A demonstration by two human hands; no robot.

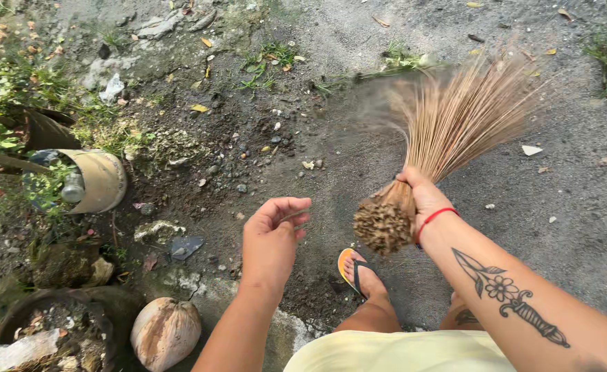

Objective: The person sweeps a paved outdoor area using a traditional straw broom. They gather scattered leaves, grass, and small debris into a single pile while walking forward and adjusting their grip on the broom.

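A stick broom (448, 131) made of thin brown ribs fans out over the grey ground at upper right, its tips blurred. My right hand (424, 196) grips the broom's bound end just above its cut butt (384, 226); a red string circles that wrist. My left hand (272, 238) hovers at centre, fingers curled, pinching what looks like a single thin rib (295, 215). My foot in a sandal (358, 272) stands below, between both hands.
Dark soil, pebbles and dry leaves cover the ground at centre left. A tan overturned pot (100, 180) lies among plants at left. A coconut husk (165, 332) and a dark basket of debris (48, 331) sit at bottom left. Grass grows at upper right.
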